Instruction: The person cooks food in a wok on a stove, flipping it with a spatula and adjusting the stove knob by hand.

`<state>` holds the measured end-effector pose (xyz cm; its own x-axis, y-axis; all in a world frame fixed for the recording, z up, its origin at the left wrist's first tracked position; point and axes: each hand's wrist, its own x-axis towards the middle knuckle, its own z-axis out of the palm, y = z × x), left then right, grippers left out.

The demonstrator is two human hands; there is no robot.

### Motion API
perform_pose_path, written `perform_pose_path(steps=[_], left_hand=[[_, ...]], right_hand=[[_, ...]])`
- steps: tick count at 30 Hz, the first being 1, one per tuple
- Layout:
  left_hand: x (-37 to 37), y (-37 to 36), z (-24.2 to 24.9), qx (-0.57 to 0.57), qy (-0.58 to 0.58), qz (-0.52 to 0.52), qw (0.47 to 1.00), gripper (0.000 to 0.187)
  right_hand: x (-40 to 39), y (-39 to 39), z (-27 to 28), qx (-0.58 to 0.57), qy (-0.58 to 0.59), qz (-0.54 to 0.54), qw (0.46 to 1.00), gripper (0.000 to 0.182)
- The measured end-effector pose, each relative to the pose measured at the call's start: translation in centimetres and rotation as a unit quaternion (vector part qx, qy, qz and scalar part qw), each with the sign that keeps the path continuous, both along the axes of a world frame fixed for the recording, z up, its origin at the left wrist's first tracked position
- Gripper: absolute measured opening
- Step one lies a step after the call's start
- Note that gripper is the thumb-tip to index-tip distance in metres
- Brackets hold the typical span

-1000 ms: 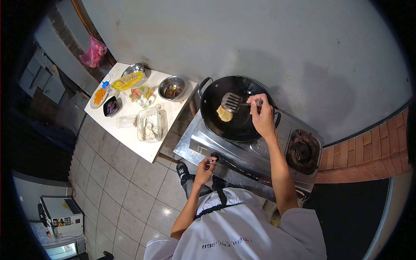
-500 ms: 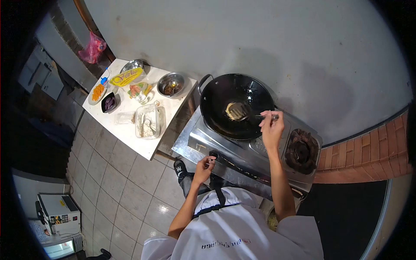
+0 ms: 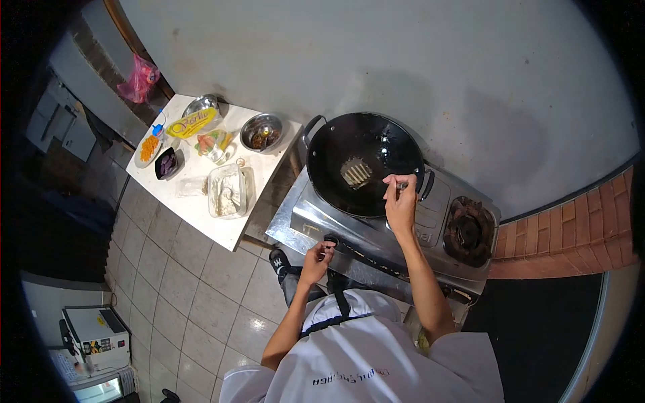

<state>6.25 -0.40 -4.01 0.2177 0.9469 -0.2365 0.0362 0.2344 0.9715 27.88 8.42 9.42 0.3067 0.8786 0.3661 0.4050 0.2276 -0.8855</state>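
A black wok [image 3: 336,185] sits on the left burner of a steel gas stove [image 3: 316,215]. My right hand [image 3: 402,201] is closed round the handle of a slotted spatula [image 3: 356,173], whose head lies low in the wok. Pale food shows through the slots, mostly hidden under the metal. My left hand [image 3: 318,258] has its fingers pinched at the stove's front edge, by a black knob [image 3: 331,239]; what they hold, if anything, is too small to name.
A white table [image 3: 222,233] stands left, bearing a flour container [image 3: 227,191], steel bowl [image 3: 261,132], yellow pack [image 3: 192,123], carrot plate [image 3: 147,151] and dark bowl [image 3: 166,163]. An unused burner [image 3: 465,232] is at right; a grey wall [image 3: 322,54] rises behind.
My right hand has moved left and slightly down, and the spatula head has shifted left over the pale food, covering it. My left hand is nearly unmoved.
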Motion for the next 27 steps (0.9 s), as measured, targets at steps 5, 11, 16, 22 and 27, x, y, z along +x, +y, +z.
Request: perform_pose_path(steps=[5, 11, 16, 22, 27], left_hand=[[0.1, 0.3, -0.3, -0.006, -0.010, -0.002, 1.000, 0.021], [0.2, 0.4, 0.4, 0.010, -0.009, -0.010, 1.000, 0.022], [0.0, 0.8, 0.3, 0.003, -0.006, -0.012, 1.000, 0.019], [-0.2, 0.7, 0.5, -0.008, -0.026, 0.005, 1.000, 0.017], [-0.4, 0.6, 0.8, 0.002, -0.006, 0.003, 1.000, 0.017]], right_hand=[[-0.4, -0.1, -0.9, 0.026, -0.014, -0.018, 0.999, 0.010], [-0.2, 0.0, -1.1, 0.040, -0.038, -0.031, 0.998, 0.009], [-0.3, 0.2, -0.8, 0.028, -0.015, -0.041, 0.999, 0.009], [-0.2, 0.3, -0.3, -0.003, 0.002, -0.039, 0.999, 0.009], [-0.2, 0.3, 0.1, -0.012, -0.003, -0.040, 0.999, 0.010]])
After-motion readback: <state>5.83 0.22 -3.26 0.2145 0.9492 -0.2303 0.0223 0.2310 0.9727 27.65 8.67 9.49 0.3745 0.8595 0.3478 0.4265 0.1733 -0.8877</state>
